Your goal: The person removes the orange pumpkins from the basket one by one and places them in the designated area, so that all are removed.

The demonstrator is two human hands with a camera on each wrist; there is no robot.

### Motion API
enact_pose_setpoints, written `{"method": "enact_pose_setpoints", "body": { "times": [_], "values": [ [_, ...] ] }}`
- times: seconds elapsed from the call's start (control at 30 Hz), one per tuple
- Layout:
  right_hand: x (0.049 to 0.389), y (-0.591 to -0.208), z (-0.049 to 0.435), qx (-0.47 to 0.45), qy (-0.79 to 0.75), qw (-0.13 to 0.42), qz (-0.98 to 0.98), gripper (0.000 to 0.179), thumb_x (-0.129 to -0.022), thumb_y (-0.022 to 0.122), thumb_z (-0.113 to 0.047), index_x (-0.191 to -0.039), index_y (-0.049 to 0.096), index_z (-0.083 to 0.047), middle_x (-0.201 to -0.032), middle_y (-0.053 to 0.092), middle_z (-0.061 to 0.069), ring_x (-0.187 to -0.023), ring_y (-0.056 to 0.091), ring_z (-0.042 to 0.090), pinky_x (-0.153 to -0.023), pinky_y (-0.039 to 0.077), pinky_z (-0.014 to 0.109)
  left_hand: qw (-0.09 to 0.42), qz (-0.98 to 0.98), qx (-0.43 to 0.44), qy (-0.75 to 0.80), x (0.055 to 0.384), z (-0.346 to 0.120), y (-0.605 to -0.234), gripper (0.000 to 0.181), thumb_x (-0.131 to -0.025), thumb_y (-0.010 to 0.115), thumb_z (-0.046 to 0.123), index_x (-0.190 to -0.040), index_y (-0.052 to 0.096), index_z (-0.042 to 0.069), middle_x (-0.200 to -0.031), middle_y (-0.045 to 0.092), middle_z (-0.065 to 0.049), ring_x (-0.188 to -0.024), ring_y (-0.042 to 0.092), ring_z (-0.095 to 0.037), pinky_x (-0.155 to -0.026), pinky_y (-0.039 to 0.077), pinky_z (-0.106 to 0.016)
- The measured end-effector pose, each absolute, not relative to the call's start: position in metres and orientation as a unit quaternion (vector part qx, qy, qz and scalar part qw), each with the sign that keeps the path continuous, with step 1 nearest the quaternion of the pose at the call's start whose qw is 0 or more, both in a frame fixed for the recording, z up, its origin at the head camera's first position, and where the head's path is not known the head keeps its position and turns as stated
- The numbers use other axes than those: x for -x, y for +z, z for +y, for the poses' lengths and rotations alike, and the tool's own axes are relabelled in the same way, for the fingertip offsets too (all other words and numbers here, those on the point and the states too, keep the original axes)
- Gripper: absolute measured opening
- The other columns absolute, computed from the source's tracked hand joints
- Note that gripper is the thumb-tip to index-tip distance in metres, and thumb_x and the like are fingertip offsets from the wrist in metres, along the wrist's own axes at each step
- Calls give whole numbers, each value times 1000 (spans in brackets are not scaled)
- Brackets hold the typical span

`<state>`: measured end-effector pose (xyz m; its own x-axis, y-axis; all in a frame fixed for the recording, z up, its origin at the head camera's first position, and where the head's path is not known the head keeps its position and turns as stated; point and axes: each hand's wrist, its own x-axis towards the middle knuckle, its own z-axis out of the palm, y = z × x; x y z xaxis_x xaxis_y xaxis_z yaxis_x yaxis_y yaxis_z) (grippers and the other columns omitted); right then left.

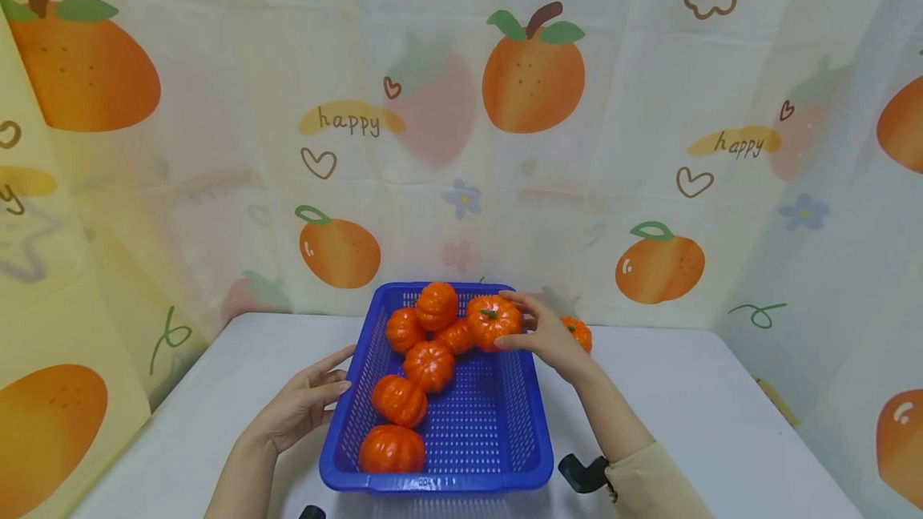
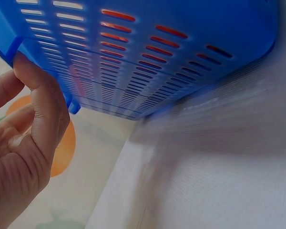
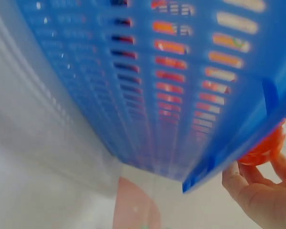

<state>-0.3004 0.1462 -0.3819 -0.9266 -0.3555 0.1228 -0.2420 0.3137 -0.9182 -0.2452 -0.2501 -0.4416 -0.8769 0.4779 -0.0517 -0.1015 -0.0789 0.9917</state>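
A blue plastic basket (image 1: 472,483) with slotted walls stands on the white table. Several small orange pumpkins lie inside, among them a front pumpkin (image 1: 392,449) and a middle pumpkin (image 1: 429,367). At the basket's far right corner, my right hand (image 1: 544,339) grips a pumpkin (image 1: 493,322) with a green stem, thumb and fingers on its sides. The right wrist view shows this pumpkin (image 3: 264,149) beyond the rim, partly hidden. My left hand (image 1: 303,400) touches the left rim with its fingers loosely bent. Part of that hand (image 2: 31,138) shows beside the slotted wall.
Another pumpkin (image 1: 577,333) sits on the table (image 1: 685,407) outside the basket, partly behind my right hand. A fruit-print cloth (image 1: 447,183) hangs at the back and sides. A dark object (image 1: 582,473) is by my right sleeve.
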Motion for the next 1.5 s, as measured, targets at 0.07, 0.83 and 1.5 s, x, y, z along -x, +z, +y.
{"method": "enact_pose_setpoints", "body": {
  "times": [0.07, 0.83, 1.5],
  "values": [
    [303, -382, 151, 171, -568, 48, 804, 73, -81, 78, -21, -147, 45, -21, -152, 43, 14, -127, 53, 37, -101, 52, 46, 201, 648, -145, 720, 245, -250, -442, 71, -103, 46, 12, -158, 2, 4, -111, 65, 7, -100, 69, -6, -88, 59, -29],
    [313, -398, 224, 56, -564, -14, 824, 74, -86, 73, -29, -151, 37, -19, -153, 41, 18, -131, 50, 41, -109, 46, 54, 200, 648, -149, 719, 244, -249, -443, 71, -103, 45, 12, -158, 2, 4, -112, 64, 7, -100, 69, -6, -89, 59, -29],
    [320, -413, 282, -36, -634, -35, 772, 78, -92, 68, -19, -156, 25, -10, -157, 25, 21, -107, 53, 7, -84, 58, 20, 204, 640, -154, 724, 245, -250, -444, 72, -103, 45, 12, -158, 0, 3, -114, 65, 6, -103, 69, -7, -90, 58, -30]
  ]
}}
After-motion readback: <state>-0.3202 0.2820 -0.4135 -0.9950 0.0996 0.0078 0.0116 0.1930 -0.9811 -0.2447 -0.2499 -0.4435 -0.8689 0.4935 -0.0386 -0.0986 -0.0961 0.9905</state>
